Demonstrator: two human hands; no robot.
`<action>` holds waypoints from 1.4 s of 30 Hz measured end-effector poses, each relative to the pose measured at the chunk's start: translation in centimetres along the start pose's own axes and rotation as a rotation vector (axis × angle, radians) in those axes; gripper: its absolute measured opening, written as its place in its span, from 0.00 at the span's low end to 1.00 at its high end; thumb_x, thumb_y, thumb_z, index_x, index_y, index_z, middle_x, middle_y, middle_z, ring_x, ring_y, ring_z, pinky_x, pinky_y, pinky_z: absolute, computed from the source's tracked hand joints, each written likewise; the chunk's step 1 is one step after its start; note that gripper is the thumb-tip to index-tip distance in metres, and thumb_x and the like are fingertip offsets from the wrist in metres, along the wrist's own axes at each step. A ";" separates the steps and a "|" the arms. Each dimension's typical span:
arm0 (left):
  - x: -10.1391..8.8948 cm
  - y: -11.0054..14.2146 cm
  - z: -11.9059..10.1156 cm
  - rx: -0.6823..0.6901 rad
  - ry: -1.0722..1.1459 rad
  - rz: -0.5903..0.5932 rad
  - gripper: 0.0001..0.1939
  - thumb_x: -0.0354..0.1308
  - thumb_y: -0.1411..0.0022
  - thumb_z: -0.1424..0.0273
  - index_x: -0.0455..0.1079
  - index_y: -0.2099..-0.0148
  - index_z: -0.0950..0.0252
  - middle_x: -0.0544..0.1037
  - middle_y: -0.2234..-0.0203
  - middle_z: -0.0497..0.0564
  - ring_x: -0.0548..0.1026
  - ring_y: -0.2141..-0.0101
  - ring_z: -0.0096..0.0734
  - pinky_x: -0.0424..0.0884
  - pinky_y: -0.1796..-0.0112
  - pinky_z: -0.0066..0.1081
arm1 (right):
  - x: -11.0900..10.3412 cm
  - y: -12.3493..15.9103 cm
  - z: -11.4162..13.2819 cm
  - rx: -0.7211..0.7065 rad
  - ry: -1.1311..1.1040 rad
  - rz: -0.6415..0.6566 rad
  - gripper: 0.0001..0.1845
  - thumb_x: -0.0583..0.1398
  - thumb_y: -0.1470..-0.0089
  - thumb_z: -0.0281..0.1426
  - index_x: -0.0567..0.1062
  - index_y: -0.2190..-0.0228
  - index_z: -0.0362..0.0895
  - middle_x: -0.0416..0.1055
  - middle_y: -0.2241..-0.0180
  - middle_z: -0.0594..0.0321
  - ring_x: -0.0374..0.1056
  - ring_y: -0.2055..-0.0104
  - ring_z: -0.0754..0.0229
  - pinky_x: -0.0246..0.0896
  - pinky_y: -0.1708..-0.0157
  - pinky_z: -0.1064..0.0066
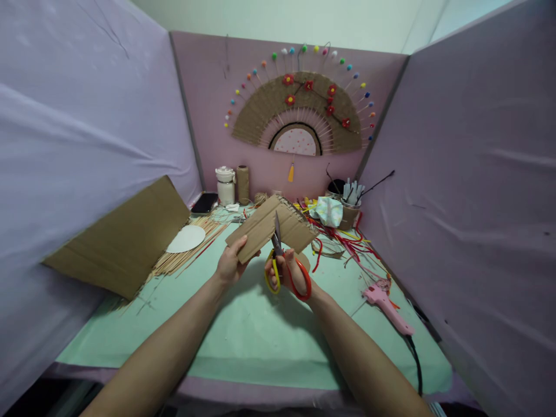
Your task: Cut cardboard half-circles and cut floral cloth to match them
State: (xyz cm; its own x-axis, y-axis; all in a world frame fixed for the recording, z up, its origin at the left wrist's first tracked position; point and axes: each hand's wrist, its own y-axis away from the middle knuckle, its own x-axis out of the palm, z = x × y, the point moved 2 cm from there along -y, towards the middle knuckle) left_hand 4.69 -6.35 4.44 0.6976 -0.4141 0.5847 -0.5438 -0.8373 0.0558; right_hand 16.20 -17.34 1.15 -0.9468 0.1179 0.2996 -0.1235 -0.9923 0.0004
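Observation:
My left hand (232, 260) grips the lower left part of a brown cardboard piece (256, 231), thumb on top and fingers beneath. Scissors (277, 246) with one yellow and one red handle loop are in my right hand (286, 269), its fingers through the loops. Their blades point away from me and lie at a cut in the cardboard, which runs up from its near edge. The board's far right edge looks ragged. Behind my right hand a rounded cardboard bit (303, 260) shows in part on the green tabletop (256, 330).
A large cardboard sheet (125, 237) leans at the left beside thin sticks (191, 258) and a white oval (186, 239). At the right lies a pink glue gun (388, 310) with its cord. Red pipe cleaners (351, 246) clutter the back right. A decorated fan (304, 110) hangs behind.

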 end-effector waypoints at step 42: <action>-0.8 -1.0 -0.4 -0.002 0.068 -0.044 0.13 0.64 0.47 0.70 0.70 0.59 0.66 0.77 0.68 0.49 0.75 0.71 0.25 0.75 0.71 0.25 | 0.9 0.3 0.2 0.128 -0.135 0.096 0.42 0.48 0.65 0.73 0.64 0.80 0.43 0.54 0.86 0.73 0.49 0.88 0.71 0.47 0.90 0.77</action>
State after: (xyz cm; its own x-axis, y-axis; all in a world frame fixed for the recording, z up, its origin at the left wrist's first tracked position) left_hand 4.45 -5.07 4.18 0.6874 -0.3522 0.6352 -0.5145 -0.8534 0.0837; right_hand 15.39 -17.55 1.57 -0.9030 0.0256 0.4288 0.0119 -0.9964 0.0845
